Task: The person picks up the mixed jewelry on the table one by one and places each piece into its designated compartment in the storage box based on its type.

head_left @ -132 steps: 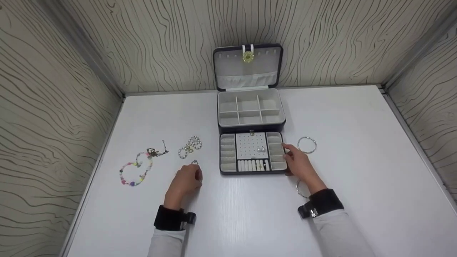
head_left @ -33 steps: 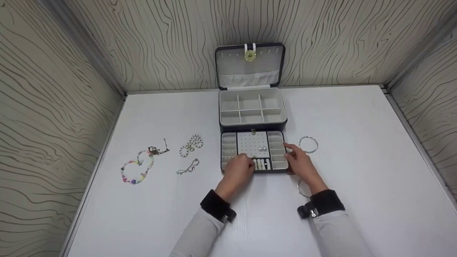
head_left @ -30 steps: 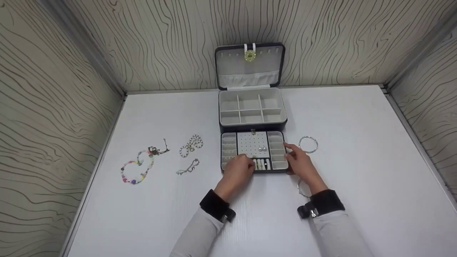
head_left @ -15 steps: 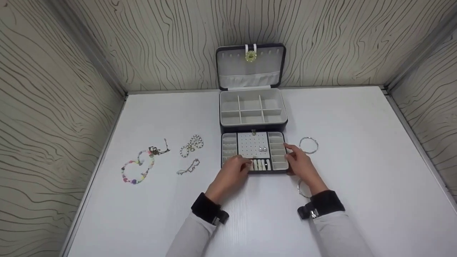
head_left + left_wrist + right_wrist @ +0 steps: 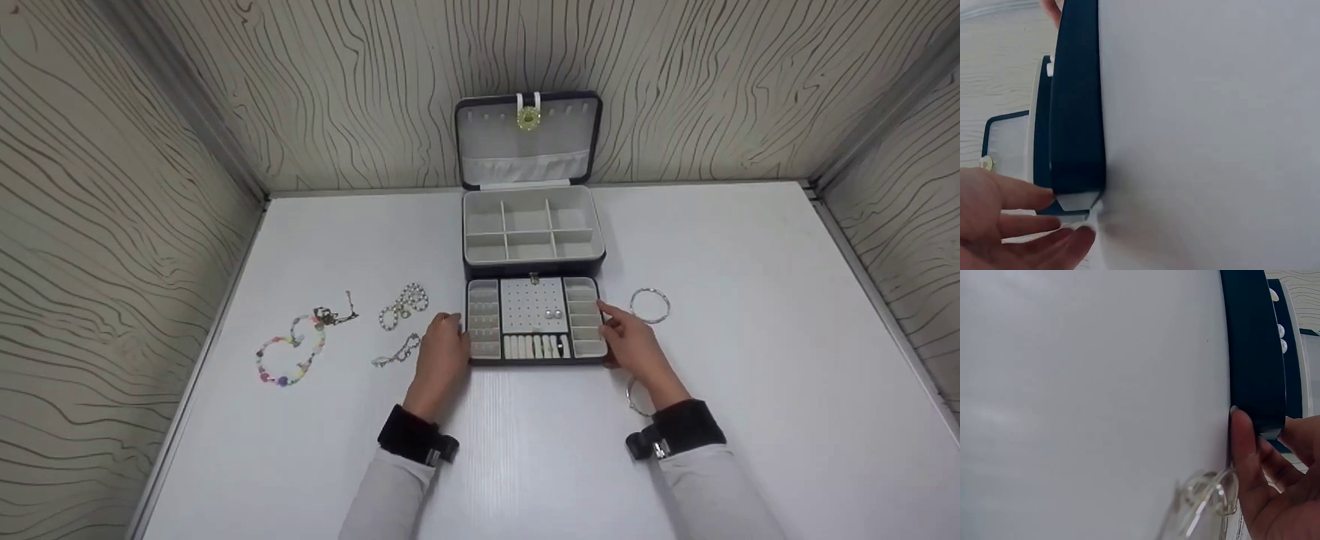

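A dark-blue jewelry tray (image 5: 532,306) lies in front of the open jewelry box (image 5: 529,264). Pearl earrings (image 5: 553,314) sit on its perforated panel, and rings (image 5: 560,346) are in the white ring rolls at its front. My left hand (image 5: 441,360) is at the tray's left side; in the left wrist view its fingers (image 5: 1027,194) reach the front corner, relaxed and holding no jewelry. With my right hand (image 5: 636,349) I grip the tray's right edge, one finger low against the front corner in the right wrist view.
Left of the tray lie a pearl bracelet (image 5: 403,306), a silver bracelet (image 5: 397,352), a colourful bead necklace (image 5: 281,380) and a dark chain (image 5: 335,318). One bangle (image 5: 649,305) lies to the right; another bangle (image 5: 636,398) is partly under my right wrist. Patterned walls border the table.
My left hand went from the silver bracelet area to the ring rolls, where another ring now sits, then moved left to the tray's side. My right hand has stayed on the right edge.
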Demonstrator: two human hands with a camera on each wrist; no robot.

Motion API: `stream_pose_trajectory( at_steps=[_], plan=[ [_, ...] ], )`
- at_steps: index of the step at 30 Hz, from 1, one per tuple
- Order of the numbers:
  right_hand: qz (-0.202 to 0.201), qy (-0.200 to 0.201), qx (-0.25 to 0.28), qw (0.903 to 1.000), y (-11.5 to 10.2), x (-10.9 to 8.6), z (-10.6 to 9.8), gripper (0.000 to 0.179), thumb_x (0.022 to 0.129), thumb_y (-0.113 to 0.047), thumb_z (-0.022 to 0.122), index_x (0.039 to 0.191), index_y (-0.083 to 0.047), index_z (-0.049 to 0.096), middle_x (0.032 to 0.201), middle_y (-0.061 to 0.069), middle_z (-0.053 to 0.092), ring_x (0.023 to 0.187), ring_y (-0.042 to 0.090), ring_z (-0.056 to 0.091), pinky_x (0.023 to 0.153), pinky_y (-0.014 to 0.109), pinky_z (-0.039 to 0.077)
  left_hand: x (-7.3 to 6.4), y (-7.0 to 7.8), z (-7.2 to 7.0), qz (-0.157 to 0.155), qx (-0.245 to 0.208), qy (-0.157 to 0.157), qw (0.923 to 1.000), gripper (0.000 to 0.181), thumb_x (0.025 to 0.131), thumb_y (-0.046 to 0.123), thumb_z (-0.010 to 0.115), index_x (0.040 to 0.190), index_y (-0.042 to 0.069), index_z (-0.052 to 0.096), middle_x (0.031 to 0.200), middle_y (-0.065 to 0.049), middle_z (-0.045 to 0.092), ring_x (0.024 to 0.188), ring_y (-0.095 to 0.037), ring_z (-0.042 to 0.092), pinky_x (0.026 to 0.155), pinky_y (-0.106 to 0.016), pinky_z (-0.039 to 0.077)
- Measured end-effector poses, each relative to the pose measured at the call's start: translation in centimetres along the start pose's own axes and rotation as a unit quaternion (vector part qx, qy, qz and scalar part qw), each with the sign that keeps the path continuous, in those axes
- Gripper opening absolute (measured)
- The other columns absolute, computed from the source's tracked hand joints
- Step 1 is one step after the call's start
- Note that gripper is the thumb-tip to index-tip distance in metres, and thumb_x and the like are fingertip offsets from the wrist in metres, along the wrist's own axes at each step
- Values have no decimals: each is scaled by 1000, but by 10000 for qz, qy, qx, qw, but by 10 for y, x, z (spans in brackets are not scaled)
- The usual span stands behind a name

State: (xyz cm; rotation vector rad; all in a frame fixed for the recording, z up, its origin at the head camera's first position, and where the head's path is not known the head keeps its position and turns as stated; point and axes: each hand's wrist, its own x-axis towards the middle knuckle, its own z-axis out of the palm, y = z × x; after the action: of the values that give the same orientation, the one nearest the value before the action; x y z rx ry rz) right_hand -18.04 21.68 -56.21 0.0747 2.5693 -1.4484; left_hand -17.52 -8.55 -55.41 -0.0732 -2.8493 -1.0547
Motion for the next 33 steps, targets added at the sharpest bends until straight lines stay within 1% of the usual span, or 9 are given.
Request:
stream_pose_trajectory(
  at_steps=[3, 7, 11, 18, 22, 25, 30, 32, 33],
  plan=[
    [-59, 17, -233, 9997, -2, 1, 1, 49, 100, -1, 48, 148, 0, 39, 103, 22, 59, 66, 20, 62, 54, 33, 57, 1, -1, 0, -137, -75, -301, 9994, 16, 93, -1, 56, 93, -3, 72, 85, -11, 64, 81, -26, 64, 69, -39, 53],
    [-289, 110, -753, 9967, -5, 2, 0, 48, 99, 0, 49, 146, 3, 41, 101, 21, 61, 71, 20, 61, 57, 31, 55, 4, 2, 0, -186, -80, -489, 9986, 22, 93, -3, 51, 89, -2, 72, 83, -11, 66, 77, -23, 65, 65, -37, 53],
    [-524, 224, -1121, 9921, -7, 3, 0, 46, 97, 2, 52, 142, 6, 45, 98, 19, 63, 76, 21, 60, 62, 31, 51, 7, 3, -4, -280, -200, -624, 9975, 22, 90, -6, 52, 86, 0, 72, 78, -8, 66, 70, -18, 60, 61, -35, 51],
    [-533, 143, -1119, 9922, -8, -4, 1, 46, 95, 3, 52, 141, 7, 45, 94, 17, 62, 74, 22, 61, 58, 31, 52, 5, 3, -9, -278, -200, -727, 9968, 20, 85, -9, 55, 76, 0, 70, 71, -7, 64, 61, -16, 52, 55, -34, 46],
    [-546, 81, -1267, 9904, -9, -9, 1, 46, 95, 2, 52, 140, 6, 46, 92, 15, 63, 73, 21, 61, 61, 34, 53, 2, 1, -13, -281, -191, -843, 9959, 17, 84, -8, 57, 77, 0, 71, 70, -7, 64, 59, -16, 52, 54, -33, 46],
    [-437, -90, -1393, 9892, -12, -14, -1, 45, 94, 2, 54, 138, 5, 48, 89, 12, 64, 71, 19, 60, 62, 35, 51, -2, -2, -17, -229, -204, -987, 9946, 15, 81, -9, 58, 78, -2, 71, 69, -7, 64, 58, -16, 52, 53, -32, 46],
    [-139, -485, -1456, 9881, -18, -23, -4, 44, 92, 1, 58, 135, 3, 49, 84, 8, 63, 66, 17, 59, 58, 33, 49, -10, -9, -27, -209, -401, -1272, 9909, 9, 78, -6, 66, 84, -4, 72, 70, -6, 65, 58, -15, 55, 57, -34, 51],
    [-97, -582, -1492, 9870, -19, -26, -4, 43, 91, 2, 59, 133, 3, 49, 81, 7, 64, 64, 17, 59, 57, 32, 48, -12, -12, -30, -188, -428, -1352, 9897, 10, 77, -4, 70, 86, -4, 72, 69, -5, 65, 58, -14, 56, 77, -41, 54],
    [-102, -615, -1523, 9864, -20, -27, -4, 42, 90, 1, 59, 132, 3, 50, 80, 6, 64, 64, 17, 60, 57, 32, 48, -13, -13, -31, -190, -447, -1394, 9890, 11, 76, -3, 70, 87, -4, 72, 69, -5, 65, 57, -14, 57, 81, -44, 52]
  ],
)
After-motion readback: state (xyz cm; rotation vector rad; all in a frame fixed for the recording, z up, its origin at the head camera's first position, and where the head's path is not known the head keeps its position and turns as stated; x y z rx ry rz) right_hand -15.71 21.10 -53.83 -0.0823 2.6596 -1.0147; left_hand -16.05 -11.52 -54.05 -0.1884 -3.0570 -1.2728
